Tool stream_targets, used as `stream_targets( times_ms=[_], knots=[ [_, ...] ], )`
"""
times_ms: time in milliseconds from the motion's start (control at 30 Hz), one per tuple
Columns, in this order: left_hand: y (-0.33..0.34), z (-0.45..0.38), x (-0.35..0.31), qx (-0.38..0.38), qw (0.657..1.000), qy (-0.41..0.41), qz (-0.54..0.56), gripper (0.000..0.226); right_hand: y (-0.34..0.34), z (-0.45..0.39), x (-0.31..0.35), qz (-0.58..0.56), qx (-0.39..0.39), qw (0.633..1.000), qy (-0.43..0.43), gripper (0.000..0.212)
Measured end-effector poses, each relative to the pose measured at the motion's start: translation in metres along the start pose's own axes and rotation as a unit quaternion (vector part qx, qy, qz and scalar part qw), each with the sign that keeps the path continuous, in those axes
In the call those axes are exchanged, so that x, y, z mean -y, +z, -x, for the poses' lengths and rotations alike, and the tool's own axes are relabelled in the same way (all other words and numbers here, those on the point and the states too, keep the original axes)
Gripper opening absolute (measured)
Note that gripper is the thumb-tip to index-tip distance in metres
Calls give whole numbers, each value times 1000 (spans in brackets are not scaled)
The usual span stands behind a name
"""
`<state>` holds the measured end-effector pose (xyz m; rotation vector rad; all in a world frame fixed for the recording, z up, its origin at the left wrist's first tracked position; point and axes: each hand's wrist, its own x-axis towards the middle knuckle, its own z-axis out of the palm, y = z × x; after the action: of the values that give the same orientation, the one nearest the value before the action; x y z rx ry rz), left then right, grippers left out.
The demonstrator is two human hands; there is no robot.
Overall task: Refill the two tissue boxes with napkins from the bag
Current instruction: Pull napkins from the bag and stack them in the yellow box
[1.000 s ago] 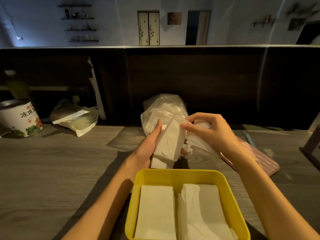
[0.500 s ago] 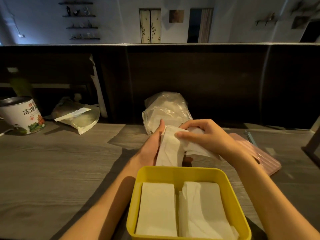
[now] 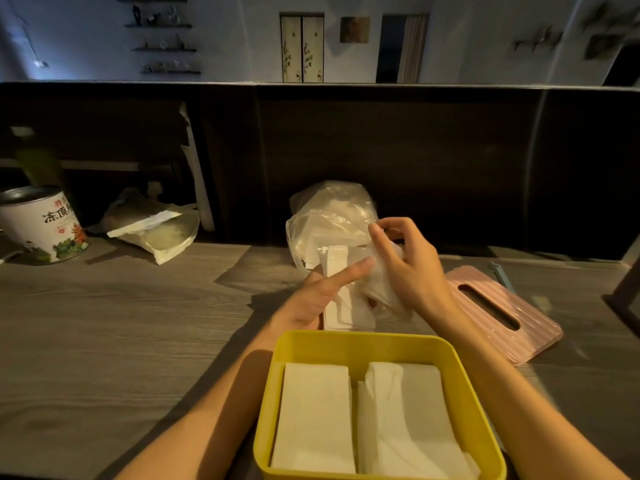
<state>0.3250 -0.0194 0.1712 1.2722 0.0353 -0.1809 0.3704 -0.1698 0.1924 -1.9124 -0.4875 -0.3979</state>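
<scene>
Compared with half a second ago, the left hand (image 3: pixel 320 296) has uncurled: its fingers now lie straight under the napkin stack (image 3: pixel 341 299), supporting rather than clasping it. The right hand (image 3: pixel 407 268) has risen, fingers curled and pinching thin napkin sheets beside the clear napkin bag (image 3: pixel 329 220). Both hands hover above the wooden table (image 3: pixel 121 323), just behind the yellow tissue box (image 3: pixel 356 344), which holds two napkin piles side by side. The pink lid (image 3: pixel 498 313) lies flat to the right. Open tabletop spreads left toward the tea tin (image 3: pixel 41 226).
</scene>
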Motion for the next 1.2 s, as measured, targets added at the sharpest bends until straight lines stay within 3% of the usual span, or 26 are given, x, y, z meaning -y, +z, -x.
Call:
stream_targets(
  times_ms=[67, 200, 267, 367, 467, 567, 733, 833, 900, 1033, 1200],
  knots=[
    [-3, -2, 1, 5, 999, 31, -11, 45, -2, -2, -3, 9, 33, 998, 51, 33],
    [-10, -9, -2, -86, 993, 78, -27, 58, -17, -6, -4, 44, 131, 986, 91, 54],
    [-11, -7, -7, -109, 990, 91, -18, 56, -23, -5, -2, 45, 150, 984, 82, 45],
    [-15, -4, -10, -134, 989, 55, -5, 52, -35, -5, 2, -6, 219, 971, 99, 34],
    [-13, 0, -14, -100, 995, -10, 15, 70, -44, -6, 10, -121, 297, 937, 134, 43],
    [-10, 3, -18, -72, 997, -23, 36, 65, -41, -5, 10, -113, 292, 939, 141, 53],
    [-8, 6, -11, 2, 994, -70, 88, 76, -29, -5, 5, 54, 236, 968, 66, 31],
    [-10, 4, -9, 60, 995, -26, 74, 82, -26, -5, 1, 34, 243, 967, 66, 22],
    [-7, 6, -11, 97, 992, -39, 68, 88, -27, -5, -1, 7, 248, 967, 57, 19],
    [-7, 7, -10, 108, 991, -71, 37, 81, -22, -7, -2, 15, 226, 974, 33, 35],
    [-13, 9, -15, 104, 991, -88, -2, 56, -23, -6, -6, -21, 297, 953, 54, 50]
  ],
)
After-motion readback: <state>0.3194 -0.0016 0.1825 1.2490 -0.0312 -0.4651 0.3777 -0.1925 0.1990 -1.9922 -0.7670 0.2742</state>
